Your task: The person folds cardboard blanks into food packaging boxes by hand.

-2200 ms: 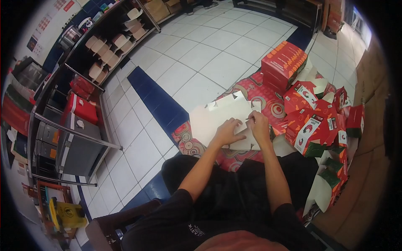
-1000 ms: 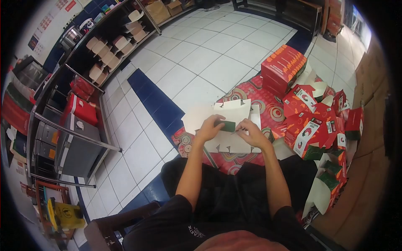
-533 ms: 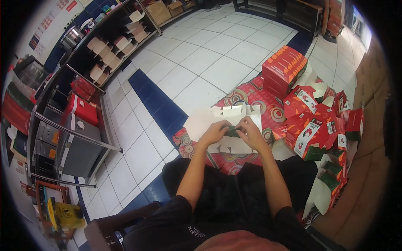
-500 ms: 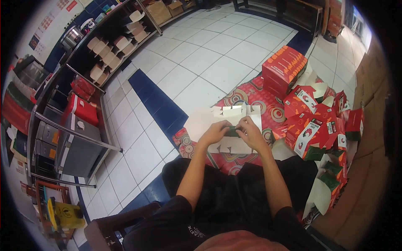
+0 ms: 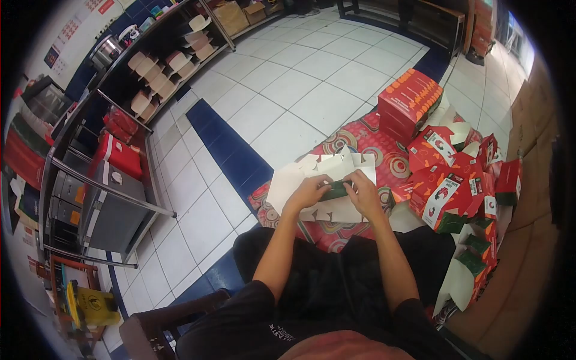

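Observation:
A cut cardboard sheet, white side up, lies on the red patterned cloth in front of me. One part of it is folded over and shows a dark green panel. My left hand pinches the left end of that green panel. At its right end, my right hand grips it with bent fingers. White flaps stand up just beyond both hands. Another white sheet seems to lie beneath, its slotted edge showing on the near side.
A red box stands upright at the cloth's far right. Beside it, red and green folded cartons are heaped. A metal rack with a grey case stands on the left, and brown cardboard lines the right side.
The green panel was flat at first between my hands; now it is folded up with the sheet, and both hands grip its ends. The white flaps have risen behind it.

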A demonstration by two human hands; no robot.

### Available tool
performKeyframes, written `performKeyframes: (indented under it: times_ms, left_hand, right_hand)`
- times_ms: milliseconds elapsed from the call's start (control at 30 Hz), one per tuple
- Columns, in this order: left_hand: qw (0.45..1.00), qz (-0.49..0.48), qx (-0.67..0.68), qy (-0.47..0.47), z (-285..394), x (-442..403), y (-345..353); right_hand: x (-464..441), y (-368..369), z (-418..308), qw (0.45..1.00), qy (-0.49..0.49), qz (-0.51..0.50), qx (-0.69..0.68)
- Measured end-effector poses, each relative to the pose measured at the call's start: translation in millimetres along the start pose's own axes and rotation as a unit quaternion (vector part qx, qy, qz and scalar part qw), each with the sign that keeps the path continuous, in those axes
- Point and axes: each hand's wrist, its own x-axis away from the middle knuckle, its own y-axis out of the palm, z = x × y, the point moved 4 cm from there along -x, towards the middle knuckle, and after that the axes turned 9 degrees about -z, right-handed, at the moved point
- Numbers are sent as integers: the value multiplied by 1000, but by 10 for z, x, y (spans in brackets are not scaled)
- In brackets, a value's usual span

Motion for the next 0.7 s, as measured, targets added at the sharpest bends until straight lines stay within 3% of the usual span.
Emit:
performKeyframes:
  times_ms: [233,467,533,567,600,633,700]
  left_hand:
    - [999,-24,17,34,33,3,55]
    - [998,-51,17,19,274,52,33]
    - [999,-9,20,24,288,2,72]
    - [999,-9,21,23,298,-35,121]
    - [994,71,55,61,380,-59,88]
    - [980,150,89,98,512,-32,17]
    - [972,160,160,55,565,-34,11]
  right_hand:
    - [20,24,43,998,10,-59,9]
    - [-3,-21,-50,1000,3,0,19]
    - [-18,31,-65,1000,21,20,1]
    - [-23,58,-17,995,47,66,-56]
    - [-21,84,52,985,71,111,-112]
    - [-15,141,124,985,72,111,-112]
    - [-3,314,263,915,154,29,-372]
